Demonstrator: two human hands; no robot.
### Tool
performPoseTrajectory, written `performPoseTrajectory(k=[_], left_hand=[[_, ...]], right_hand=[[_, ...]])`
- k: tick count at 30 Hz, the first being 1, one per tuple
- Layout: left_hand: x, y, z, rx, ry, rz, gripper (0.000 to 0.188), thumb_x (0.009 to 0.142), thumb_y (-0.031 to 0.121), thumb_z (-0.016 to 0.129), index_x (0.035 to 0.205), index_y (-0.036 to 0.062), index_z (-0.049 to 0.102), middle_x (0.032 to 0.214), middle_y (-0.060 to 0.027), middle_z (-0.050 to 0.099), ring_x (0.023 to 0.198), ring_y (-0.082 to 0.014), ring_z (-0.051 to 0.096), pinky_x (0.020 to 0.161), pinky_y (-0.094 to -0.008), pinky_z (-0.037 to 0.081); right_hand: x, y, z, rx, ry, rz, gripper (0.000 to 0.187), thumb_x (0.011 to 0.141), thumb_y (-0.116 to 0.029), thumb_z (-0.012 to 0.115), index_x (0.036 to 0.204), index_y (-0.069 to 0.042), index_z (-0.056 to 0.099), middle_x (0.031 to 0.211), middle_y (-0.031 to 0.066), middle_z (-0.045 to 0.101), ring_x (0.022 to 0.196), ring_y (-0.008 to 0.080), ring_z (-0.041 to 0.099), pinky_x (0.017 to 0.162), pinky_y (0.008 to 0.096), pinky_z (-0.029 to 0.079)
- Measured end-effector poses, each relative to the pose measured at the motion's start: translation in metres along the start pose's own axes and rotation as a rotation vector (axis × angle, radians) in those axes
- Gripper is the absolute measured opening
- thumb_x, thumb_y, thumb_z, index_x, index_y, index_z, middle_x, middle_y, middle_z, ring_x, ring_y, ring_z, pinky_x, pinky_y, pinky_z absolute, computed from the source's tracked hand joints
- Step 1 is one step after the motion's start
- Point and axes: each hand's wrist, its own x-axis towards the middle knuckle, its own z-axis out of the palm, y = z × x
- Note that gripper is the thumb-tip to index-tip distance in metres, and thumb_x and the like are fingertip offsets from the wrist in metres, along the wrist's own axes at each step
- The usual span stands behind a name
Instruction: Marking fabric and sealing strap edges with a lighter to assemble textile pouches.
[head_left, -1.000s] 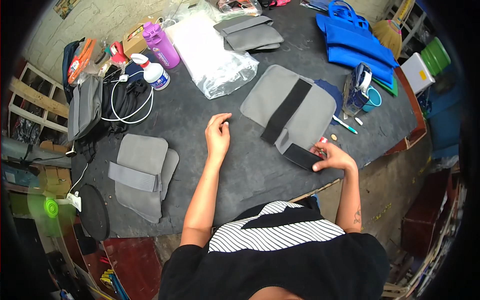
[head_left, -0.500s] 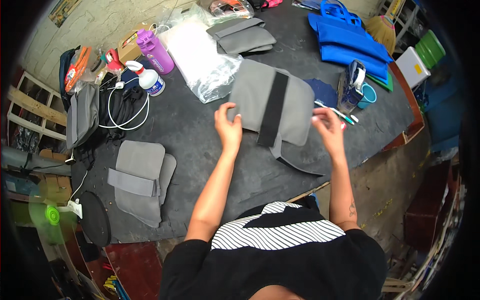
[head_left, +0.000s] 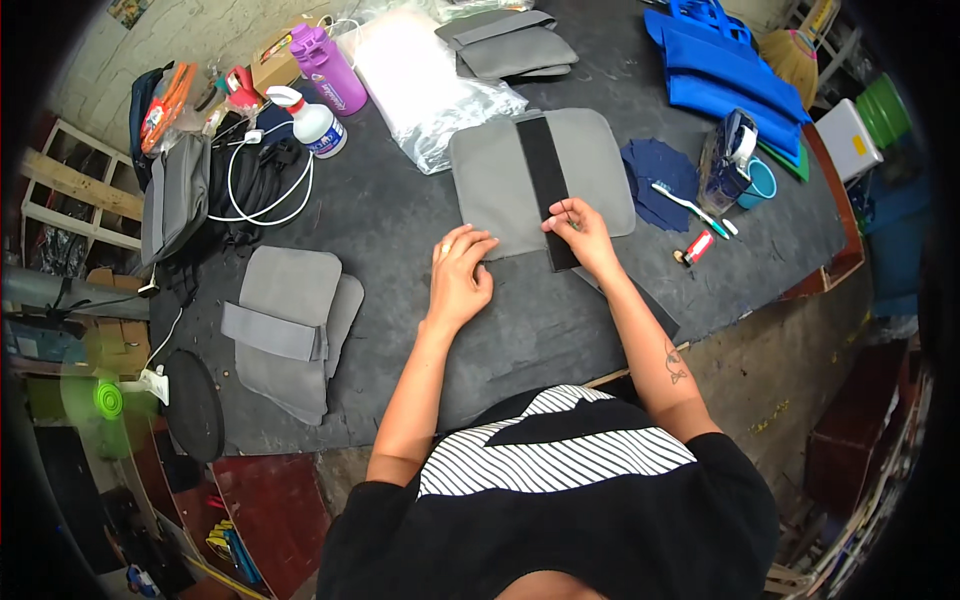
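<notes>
We are facing a gray fabric panel that is lying flat on the dark table, directly beyond both hands. A black strap is crossing the panel; its long axis is running from the far edge toward our body, slanting slightly rightward at the near end.

We are holding the right hand nearest the strap, its thumb and fingertips meeting the strap's near portion from the right; we are not able to tell whether they are pinching it or merely touching. We are placing the left hand at the panel's near left corner, with fingers loosely curled and nothing visibly grasped. The strap is therefore lying leftward and away from the right hand, and the right hand is standing closer to it. A dark strip is emerging from beneath the right forearm.

On the surface, a second gray piece is resting to the left. Navy cloth is lying just beside the panel's right edge. Blue bags are occupying the far right. Beyond the table, a pale wall and concrete floor are bounding the workspace.
</notes>
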Motion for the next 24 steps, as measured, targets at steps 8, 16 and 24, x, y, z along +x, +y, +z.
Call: performPoseTrajectory(k=[8, 16, 24], left_hand=[[-0.005, -0.020, 0.007, -0.255, -0.011, -0.336, 0.057, 0.064, -0.012, 0.041, 0.117, 0.0043, 0.057, 0.115, -0.0126, 0.059, 0.115, -0.0275, 0.051, 0.098, -0.0346, 0.039], [0.007, -0.014, 0.013, -0.485, -0.005, -0.474, 0.055, 0.068, -0.012, 0.046, 0.118, 0.0051, 0.057, 0.114, -0.0088, 0.058, 0.104, -0.0198, 0.054, 0.091, -0.0315, 0.043], [0.023, 0.025, 0.000, -0.390, 0.167, -0.247, 0.050, 0.070, -0.015, 0.048, 0.115, 0.0049, 0.060, 0.125, -0.0113, 0.051, 0.100, -0.0232, 0.060, 0.082, -0.0311, 0.050]], right_hand=[[-0.029, -0.028, 0.021, -0.845, -0.129, -0.300, 0.038, 0.066, -0.016, 0.075, 0.101, -0.012, 0.062, 0.092, 0.0028, 0.056, 0.081, 0.0252, 0.062, 0.070, 0.0370, 0.050], [-0.017, -0.009, 0.013, -0.755, -0.014, -0.628, 0.029, 0.063, -0.010, 0.075, 0.090, -0.006, 0.063, 0.090, 0.0017, 0.058, 0.069, 0.0210, 0.063, 0.059, 0.0320, 0.050], [-0.020, -0.007, 0.020, -0.602, 0.151, -0.586, 0.025, 0.063, 0.000, 0.071, 0.086, -0.008, 0.063, 0.085, 0.0010, 0.060, 0.065, 0.0201, 0.062, 0.057, 0.0318, 0.048]])
